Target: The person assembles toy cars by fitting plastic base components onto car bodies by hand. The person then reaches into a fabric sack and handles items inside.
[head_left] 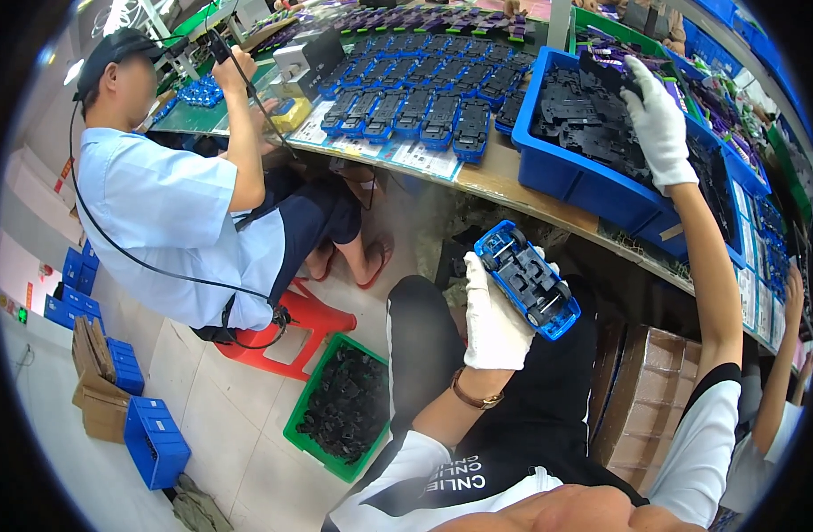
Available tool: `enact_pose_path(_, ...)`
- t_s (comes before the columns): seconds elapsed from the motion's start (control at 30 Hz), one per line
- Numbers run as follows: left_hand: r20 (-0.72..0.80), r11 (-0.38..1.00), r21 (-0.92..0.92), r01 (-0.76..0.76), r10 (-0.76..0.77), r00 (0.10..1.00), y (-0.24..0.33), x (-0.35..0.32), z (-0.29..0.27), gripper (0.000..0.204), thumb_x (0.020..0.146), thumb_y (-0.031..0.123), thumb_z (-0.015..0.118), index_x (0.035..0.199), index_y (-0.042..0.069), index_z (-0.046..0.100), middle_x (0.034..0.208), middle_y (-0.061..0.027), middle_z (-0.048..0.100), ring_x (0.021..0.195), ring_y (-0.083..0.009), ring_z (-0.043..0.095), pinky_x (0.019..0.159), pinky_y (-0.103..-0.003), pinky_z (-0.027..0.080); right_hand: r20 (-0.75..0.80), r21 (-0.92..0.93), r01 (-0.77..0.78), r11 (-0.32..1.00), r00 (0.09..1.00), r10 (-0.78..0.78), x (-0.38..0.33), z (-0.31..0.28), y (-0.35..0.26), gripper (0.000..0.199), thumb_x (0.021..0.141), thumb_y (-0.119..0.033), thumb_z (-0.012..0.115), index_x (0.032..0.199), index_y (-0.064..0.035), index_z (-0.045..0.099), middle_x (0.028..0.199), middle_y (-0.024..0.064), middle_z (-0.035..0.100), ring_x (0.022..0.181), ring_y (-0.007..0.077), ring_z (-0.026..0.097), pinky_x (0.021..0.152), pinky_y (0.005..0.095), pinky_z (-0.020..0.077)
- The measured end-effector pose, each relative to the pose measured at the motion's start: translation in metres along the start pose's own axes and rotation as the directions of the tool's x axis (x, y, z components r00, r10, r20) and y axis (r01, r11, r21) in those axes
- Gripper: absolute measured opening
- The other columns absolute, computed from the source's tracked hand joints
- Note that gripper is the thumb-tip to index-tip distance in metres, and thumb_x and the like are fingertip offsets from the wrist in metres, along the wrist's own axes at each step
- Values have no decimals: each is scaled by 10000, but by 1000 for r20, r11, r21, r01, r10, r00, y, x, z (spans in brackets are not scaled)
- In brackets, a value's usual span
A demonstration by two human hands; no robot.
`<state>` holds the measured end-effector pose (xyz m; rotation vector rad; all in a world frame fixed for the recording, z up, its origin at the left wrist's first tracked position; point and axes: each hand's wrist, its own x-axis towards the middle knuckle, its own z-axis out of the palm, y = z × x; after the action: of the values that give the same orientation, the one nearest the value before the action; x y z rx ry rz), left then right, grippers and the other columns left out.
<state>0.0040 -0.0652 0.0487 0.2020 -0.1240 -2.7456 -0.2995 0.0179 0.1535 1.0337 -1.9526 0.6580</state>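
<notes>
In my white-gloved left hand is a blue toy car, its black underside facing up and its wheels showing at the sides. The fingers wrap round it from below, above my lap. My right hand, also gloved in white, is over a blue bin heaped with black plastic chassis plates. A dark chassis plate stands up at its fingertips, pinched between thumb and fingers.
Rows of blue toy cars lie underside up on the bench, left of the bin. A person on a red stool sits at the left, holding a corded tool. A green crate of black parts stands on the floor, cartons under the bench.
</notes>
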Motion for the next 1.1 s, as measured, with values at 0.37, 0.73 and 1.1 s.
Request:
enact_pose_path(0.37,69,999,-16,37,-36,997,1,-16,6,616,912,615,394,1243,104,485,1189,-148,570,1012,-334,594,882,-525,498,469,778,-601,184,750,467,-80,-91,-114,158,869,-46,605,1027,-44,591,932,-1,618,845,61,543,813,213,421)
enact_pose_path(0.73,106,997,29,70,-72,992,-7,-31,17,660,906,633,385,1304,111,452,1296,-134,518,1031,-320,591,904,-523,486,698,713,-577,-397,633,334,-126,-84,-157,241,939,-197,569,1109,-30,531,1124,125,602,1131,267,564,974,383,443)
enact_pose_path(1.1,37,998,-16,59,-58,998,-11,-35,18,677,906,645,369,1323,115,427,1256,-119,534,1065,-298,581,909,-495,486,725,689,-512,-513,496,478,-158,-72,-185,387,939,-251,575,1230,-7,499,1225,132,566,974,212,602,760,294,545)
